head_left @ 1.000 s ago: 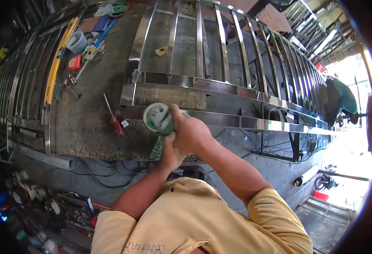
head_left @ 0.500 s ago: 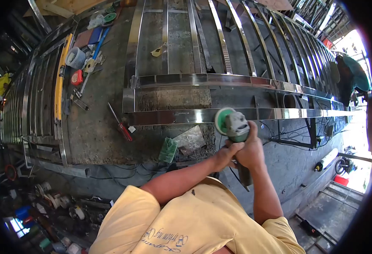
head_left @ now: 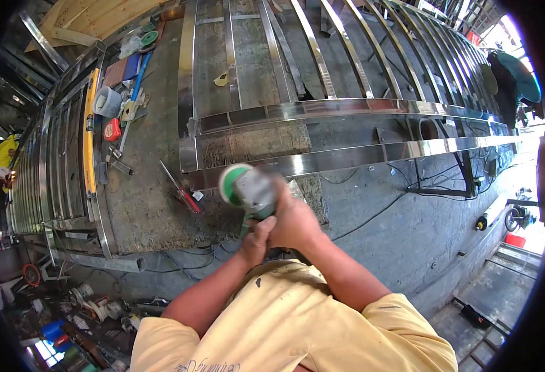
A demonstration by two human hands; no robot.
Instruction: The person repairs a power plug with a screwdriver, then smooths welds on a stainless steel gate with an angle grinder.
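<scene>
An angle grinder with a green and white disc is held over the near edge of the metal frame. My right hand wraps round its body from the right, close behind the blurred head. Lower down, my left hand is closed on the handle. The disc overlaps the shiny near bar; whether they touch I cannot tell. A red-handled screwdriver lies left of the disc.
A yellow level, a red tape measure, a white cup and a blue-handled tool lie at left. Long metal bars stretch to the right. One person is at far left, another at far right. Cables cross the floor.
Both hands and the grinder have moved left along the near bar, towards the screwdriver. The view has shifted slightly. Part of the green packet is now hidden behind the hands and grinder.
</scene>
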